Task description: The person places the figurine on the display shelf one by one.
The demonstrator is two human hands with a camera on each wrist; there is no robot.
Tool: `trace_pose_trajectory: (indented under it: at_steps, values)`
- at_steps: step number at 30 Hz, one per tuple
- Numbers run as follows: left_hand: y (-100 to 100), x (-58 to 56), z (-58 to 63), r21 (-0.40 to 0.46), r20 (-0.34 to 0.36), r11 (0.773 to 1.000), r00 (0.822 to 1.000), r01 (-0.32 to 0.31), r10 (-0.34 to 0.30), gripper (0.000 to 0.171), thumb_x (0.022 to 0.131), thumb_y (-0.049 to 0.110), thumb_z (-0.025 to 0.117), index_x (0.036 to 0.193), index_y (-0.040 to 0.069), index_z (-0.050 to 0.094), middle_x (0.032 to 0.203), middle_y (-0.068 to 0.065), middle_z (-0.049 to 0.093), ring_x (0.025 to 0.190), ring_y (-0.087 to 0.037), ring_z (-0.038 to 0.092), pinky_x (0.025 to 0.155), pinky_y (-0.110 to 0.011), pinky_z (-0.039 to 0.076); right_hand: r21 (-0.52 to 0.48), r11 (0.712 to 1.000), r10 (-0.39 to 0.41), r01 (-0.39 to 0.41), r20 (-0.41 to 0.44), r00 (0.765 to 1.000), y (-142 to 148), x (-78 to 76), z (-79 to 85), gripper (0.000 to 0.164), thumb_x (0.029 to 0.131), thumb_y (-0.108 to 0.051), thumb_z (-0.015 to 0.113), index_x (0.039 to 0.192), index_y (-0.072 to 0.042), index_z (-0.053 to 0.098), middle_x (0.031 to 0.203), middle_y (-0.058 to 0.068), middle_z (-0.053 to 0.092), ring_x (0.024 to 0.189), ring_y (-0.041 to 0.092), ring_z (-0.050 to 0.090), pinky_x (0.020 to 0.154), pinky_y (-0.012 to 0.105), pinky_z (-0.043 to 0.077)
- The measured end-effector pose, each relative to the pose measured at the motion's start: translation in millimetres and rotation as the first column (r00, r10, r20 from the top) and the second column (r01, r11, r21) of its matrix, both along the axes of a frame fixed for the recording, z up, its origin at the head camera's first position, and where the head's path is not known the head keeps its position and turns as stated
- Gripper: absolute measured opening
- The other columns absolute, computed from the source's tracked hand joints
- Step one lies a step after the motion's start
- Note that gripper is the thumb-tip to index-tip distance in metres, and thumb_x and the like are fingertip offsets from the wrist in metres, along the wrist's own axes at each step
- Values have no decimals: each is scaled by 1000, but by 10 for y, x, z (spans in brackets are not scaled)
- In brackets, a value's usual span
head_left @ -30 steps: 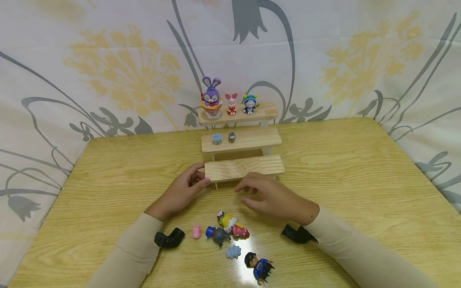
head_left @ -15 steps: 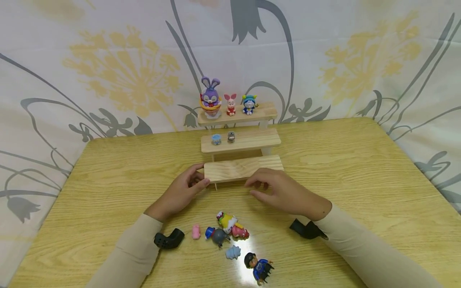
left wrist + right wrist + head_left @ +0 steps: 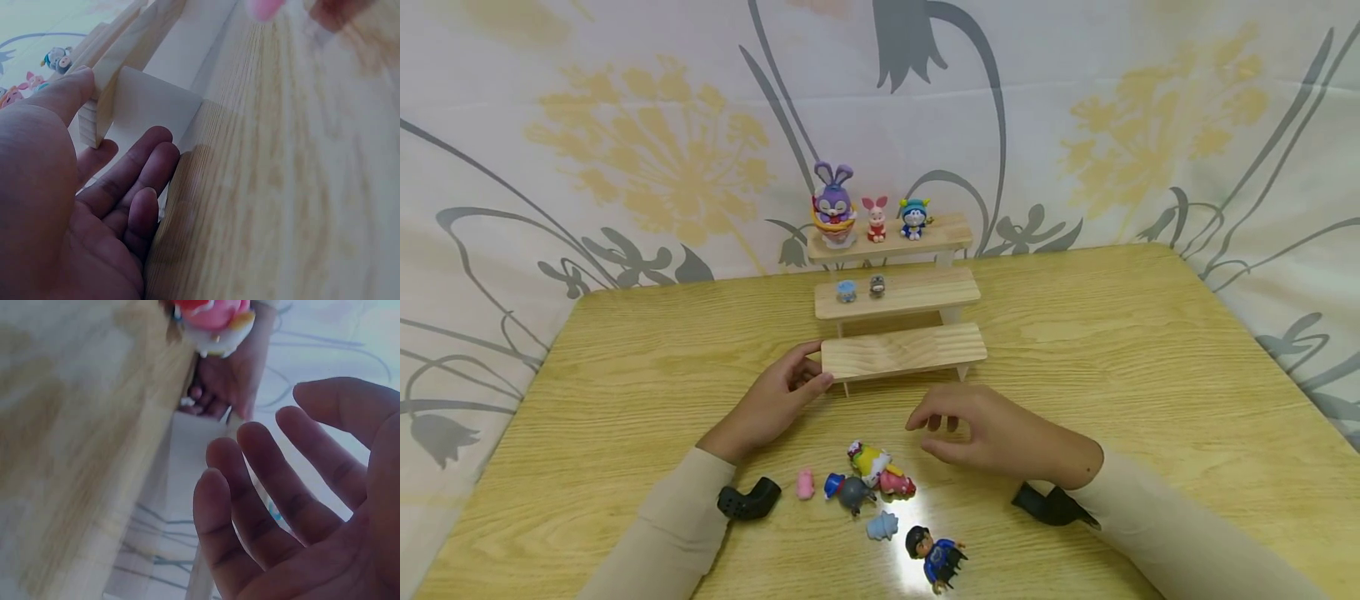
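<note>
At the front of a three-tier wooden display stand [image 3: 902,352], my left hand [image 3: 767,410] grips the left end of the lowest board. In the left wrist view the thumb lies on the board [image 3: 97,120] and a fingertip shows beneath it. My right hand [image 3: 996,435] hovers over the table with fingers loosely bent, holding nothing. Left of it lie toy figures: a yellow-and-white one [image 3: 867,461], a pinkish-red one [image 3: 895,483] and a grey one with a blue hat [image 3: 853,494]. Nearer are a light blue figure [image 3: 882,525] and a dark-haired doll in blue [image 3: 936,558].
The top tier bears a purple rabbit figure [image 3: 833,204], a pink piglet figure [image 3: 876,220] and a blue figure with a horned hat [image 3: 913,218]. Two tiny figures stand on the middle tier. A small pink figure [image 3: 805,484] lies near the left forearm. Patterned cloth hangs behind.
My right hand has drawn away from the lowest board, moving right and then nearer to me. The left hand has kept its place at the board's left end.
</note>
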State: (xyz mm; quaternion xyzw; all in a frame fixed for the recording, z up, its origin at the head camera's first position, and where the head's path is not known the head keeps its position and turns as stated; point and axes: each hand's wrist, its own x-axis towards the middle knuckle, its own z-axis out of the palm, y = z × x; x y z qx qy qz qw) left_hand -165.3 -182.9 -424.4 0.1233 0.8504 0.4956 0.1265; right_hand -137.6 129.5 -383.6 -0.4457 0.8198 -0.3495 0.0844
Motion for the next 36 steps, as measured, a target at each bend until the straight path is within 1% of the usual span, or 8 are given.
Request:
trace_pose_trajectory:
  at_steps: [2,6,12,19,24,27,30,36]
  values:
    - [0,1,-1,-4,4,1000,1000,-2,2,62,103,39,56,155,11,34,121,-11,63,107,-21,62,93,-40,46,0,1000,25,-25,18,1000,8,48,2,19,94,-13,71,113,-11,71,108,0,70,93,10,63,78,25,53]
    - [3,1,-1,-8,8,1000,1000,-6,7,62,103,39,56,154,11,35,122,-12,63,106,-21,62,93,-40,46,3,998,66,-67,84,994,29,140,-3,19,95,-15,70,114,-14,70,111,-2,69,93,6,62,80,25,53]
    - [-5,2,2,1,14,1000,1000,0,0,63,103,40,55,155,11,33,123,-12,62,105,-21,61,91,-39,47,-28,987,160,-157,103,982,27,268,-46,15,97,-16,67,112,-17,70,109,-5,69,95,4,61,84,23,53]
    - [0,8,9,6,14,1000,1000,2,-2,62,103,39,55,155,11,34,122,-13,62,105,-21,62,91,-39,47,1,970,239,-241,138,961,26,395,-81,19,98,-25,67,116,-22,69,108,-11,64,94,-3,57,84,18,51]
    - [5,9,17,1,11,1000,1000,1,-1,62,103,40,55,154,11,34,122,-13,62,105,-21,61,92,-40,47,62,955,276,-290,174,945,39,437,-99,26,97,-35,67,120,-24,68,110,-13,62,96,-4,55,87,17,49]
    - [8,10,23,-3,9,1000,1000,0,0,62,103,40,55,154,11,35,122,-13,62,105,-21,61,92,-40,47,80,946,298,-315,168,940,33,448,-113,30,96,-38,68,123,-25,68,112,-12,62,96,-4,54,87,16,48]
    - [11,12,25,-4,10,1000,1000,-1,1,62,103,39,55,154,11,35,122,-12,62,106,-21,61,93,-40,46,87,942,309,-324,153,939,22,457,-127,32,94,-39,70,123,-24,68,109,-12,62,92,-5,52,84,14,47]
    - [11,25,28,-23,6,1000,1000,-10,10,63,103,41,55,155,11,34,122,-12,63,102,-20,60,89,-38,46,88,937,318,-337,178,931,7,462,-142,36,92,-42,71,122,-22,68,97,-11,60,85,-6,49,77,11,46]
